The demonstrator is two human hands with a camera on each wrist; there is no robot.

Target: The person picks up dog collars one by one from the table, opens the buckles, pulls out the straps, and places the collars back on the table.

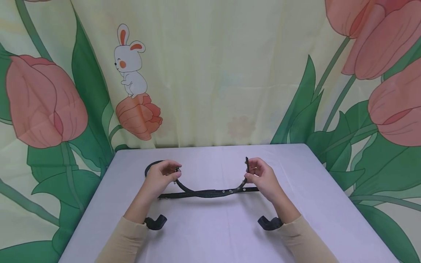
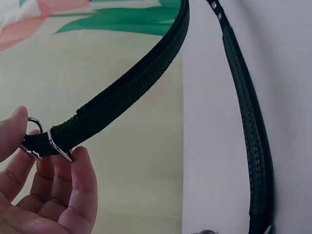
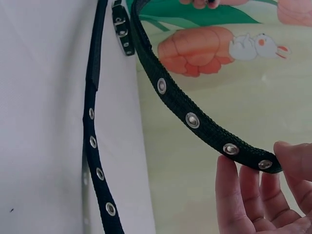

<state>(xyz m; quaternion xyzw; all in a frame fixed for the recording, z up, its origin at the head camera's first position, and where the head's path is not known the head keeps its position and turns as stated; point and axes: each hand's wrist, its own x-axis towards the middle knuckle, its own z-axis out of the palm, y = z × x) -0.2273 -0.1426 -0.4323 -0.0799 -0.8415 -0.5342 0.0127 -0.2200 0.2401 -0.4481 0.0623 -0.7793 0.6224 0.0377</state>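
Head view: left hand (image 1: pixel 163 174) and right hand (image 1: pixel 262 178) in pinches on ends of black strap (image 1: pixel 210 195), metal fittings (image 1: pixel 177 170) indistinct.

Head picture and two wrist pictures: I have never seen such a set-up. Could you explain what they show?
No machine here, only a person's bare left hand and right hand. A camera worn on the head takes the wide picture; one on each wrist takes a close one. The left hand pinches a dark strap near its metal rings; the right hand pinches the end with eyelets. Between them the strap sags. Another length lies on the table; whether it is joined, I cannot tell. Behind hangs a curtain.
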